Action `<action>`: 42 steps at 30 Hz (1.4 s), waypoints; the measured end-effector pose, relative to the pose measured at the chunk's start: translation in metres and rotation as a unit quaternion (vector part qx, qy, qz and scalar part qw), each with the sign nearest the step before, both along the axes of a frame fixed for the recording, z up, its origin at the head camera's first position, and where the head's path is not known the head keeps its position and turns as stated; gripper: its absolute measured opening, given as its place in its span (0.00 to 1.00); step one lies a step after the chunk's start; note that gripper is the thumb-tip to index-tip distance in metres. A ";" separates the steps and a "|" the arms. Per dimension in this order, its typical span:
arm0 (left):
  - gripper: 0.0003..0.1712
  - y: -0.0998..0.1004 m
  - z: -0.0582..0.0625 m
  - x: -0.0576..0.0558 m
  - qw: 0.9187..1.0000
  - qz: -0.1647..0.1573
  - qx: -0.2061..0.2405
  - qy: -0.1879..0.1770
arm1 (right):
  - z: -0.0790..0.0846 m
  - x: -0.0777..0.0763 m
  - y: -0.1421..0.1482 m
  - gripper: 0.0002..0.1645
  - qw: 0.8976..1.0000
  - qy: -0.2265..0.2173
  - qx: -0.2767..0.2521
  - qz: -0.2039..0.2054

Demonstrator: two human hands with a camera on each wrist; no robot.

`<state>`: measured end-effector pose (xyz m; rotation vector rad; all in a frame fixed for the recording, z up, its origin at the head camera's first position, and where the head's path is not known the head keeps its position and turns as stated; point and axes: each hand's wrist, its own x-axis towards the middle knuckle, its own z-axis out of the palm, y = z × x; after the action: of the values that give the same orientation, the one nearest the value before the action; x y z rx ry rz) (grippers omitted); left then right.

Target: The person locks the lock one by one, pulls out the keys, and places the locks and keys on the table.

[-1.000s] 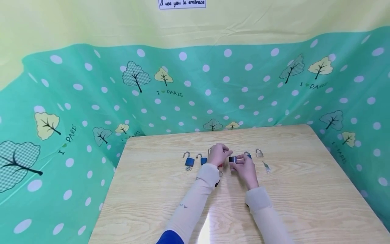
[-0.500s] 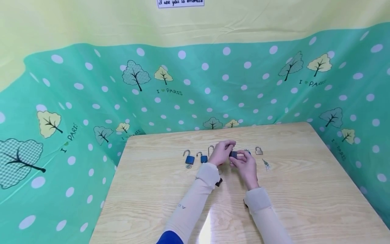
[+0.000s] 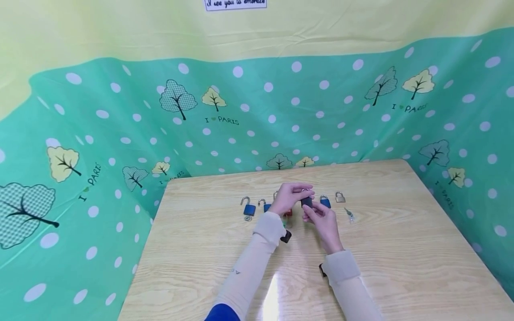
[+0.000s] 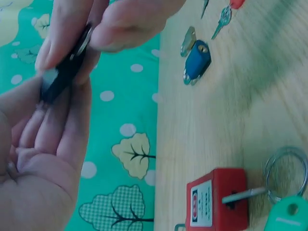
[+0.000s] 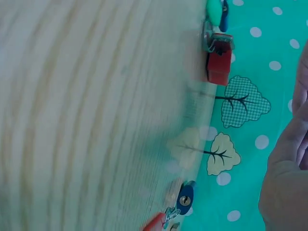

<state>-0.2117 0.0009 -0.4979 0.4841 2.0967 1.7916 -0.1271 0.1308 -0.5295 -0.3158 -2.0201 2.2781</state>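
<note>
A small black padlock (image 3: 306, 202) is held above the table between both hands. My left hand (image 3: 288, 197) pinches its upper end, with fingers reaching over the top. From below and the right, my right hand (image 3: 324, 220) grips the body between thumb and fingers. The left wrist view shows the dark lock (image 4: 60, 79) edge-on, fingers of both hands around it; its keyhole and shackle are not clear there. Beneath the left hand stands a red padlock (image 4: 214, 197) with a key in it, a ring and a green tag (image 4: 288, 214).
To the left lie two blue padlocks (image 3: 250, 210) with raised shackles. To the right are a blue padlock (image 3: 325, 202), a silvery padlock (image 3: 340, 197) and loose keys (image 3: 350, 216). Patterned green cloth (image 3: 257, 116) hangs behind the wooden table (image 3: 201, 249).
The black padlock has risen slightly and turned between the hands. My left fingers have spread over its top, and the blue padlock to the right has come into fuller view.
</note>
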 end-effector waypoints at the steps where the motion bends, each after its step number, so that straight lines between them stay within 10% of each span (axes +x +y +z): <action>1: 0.16 -0.002 0.000 0.000 1.000 0.000 0.001 -0.001 | 0.000 0.000 0.000 0.23 1.000 0.000 -0.002 0.001; 13: 0.13 -0.024 0.005 -0.003 0.998 0.005 -0.058 -0.002 | 0.004 0.003 0.003 0.27 0.999 -0.034 -0.010 0.031; 24: 0.16 -0.024 -0.006 -0.001 0.998 -0.011 0.001 -0.055 | 0.008 0.004 0.007 0.26 1.000 -0.009 0.004 0.012; 37: 0.28 -0.020 -0.005 0.015 0.981 -0.050 -0.145 0.119 | 0.026 0.007 0.004 0.21 0.999 -0.017 0.019 0.023; 42: 0.29 -0.017 -0.004 0.018 0.978 -0.047 -0.156 0.133 | 0.021 0.006 0.006 0.25 0.998 -0.018 0.049 0.028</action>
<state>-0.1933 -0.0163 -0.5022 0.7528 2.4320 1.3716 -0.1212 0.1367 -0.5083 -0.2983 -2.1768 2.2109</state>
